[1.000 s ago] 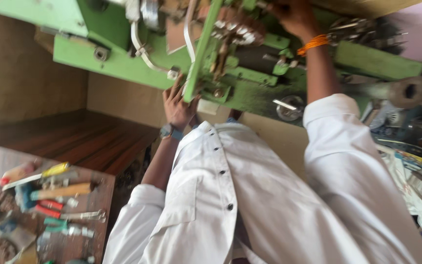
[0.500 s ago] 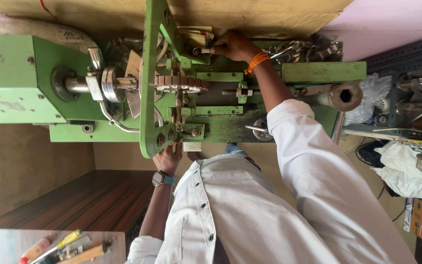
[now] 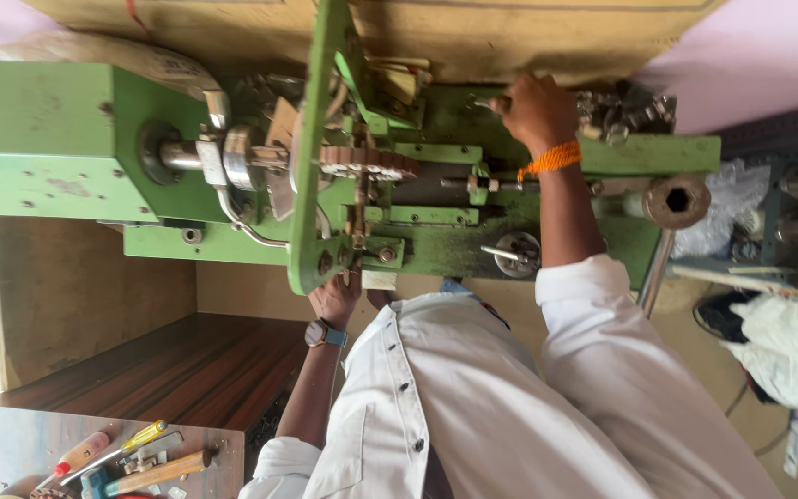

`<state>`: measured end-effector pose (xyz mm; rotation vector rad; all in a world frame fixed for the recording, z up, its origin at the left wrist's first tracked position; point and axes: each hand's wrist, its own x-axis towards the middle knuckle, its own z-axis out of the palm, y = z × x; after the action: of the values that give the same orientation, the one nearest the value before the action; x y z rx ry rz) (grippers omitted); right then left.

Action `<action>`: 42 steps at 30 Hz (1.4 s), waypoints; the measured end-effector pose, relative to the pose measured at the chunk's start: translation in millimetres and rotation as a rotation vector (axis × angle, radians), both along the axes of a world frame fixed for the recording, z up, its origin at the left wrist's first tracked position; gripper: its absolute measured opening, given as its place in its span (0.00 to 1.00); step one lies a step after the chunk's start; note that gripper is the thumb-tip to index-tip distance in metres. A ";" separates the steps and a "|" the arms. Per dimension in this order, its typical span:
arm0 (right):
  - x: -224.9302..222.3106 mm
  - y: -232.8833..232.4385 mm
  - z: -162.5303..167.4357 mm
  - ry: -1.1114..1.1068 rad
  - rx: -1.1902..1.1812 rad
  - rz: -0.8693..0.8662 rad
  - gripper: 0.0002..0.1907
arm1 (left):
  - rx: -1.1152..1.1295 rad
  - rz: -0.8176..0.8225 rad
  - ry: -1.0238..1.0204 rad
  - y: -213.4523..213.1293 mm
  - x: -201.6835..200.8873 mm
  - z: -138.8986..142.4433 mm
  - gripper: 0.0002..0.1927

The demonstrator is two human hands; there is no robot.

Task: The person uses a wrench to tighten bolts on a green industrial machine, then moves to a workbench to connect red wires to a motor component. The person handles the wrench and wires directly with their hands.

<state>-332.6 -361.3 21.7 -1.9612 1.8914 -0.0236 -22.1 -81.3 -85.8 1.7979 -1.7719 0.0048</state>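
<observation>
Green machine (image 3: 436, 199), left hand (image 3: 336, 298) under its frame (grip unclear), right hand (image 3: 536, 109) seemingly gripping top.

One head-worn view, turned on its side

The single camera sits close above the person's white-shirted chest and looks out along both arms at the green machine (image 3: 344, 185), which fills the upper frame from near range. The picture is rotated, so the wooden desk (image 3: 140, 370) and the hand tools (image 3: 122, 462) appear at the lower left edge.
</observation>
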 end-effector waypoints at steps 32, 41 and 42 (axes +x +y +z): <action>33.1 3.1 -18.3 -0.253 -0.173 0.252 0.27 | -0.044 -0.128 0.034 -0.2 12.6 17.9 0.12; 37.4 6.5 -24.3 -0.470 -0.059 0.113 0.23 | 0.001 -0.095 0.046 -4.6 11.9 9.6 0.13; 37.6 6.4 -26.4 -0.449 -0.049 0.074 0.26 | 0.005 -0.078 0.046 -0.7 13.0 6.6 0.14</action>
<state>-295.0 -354.9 -4.7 -1.8616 1.5375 -0.4535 -9.1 -81.9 -79.2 1.7171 -1.8095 -0.0719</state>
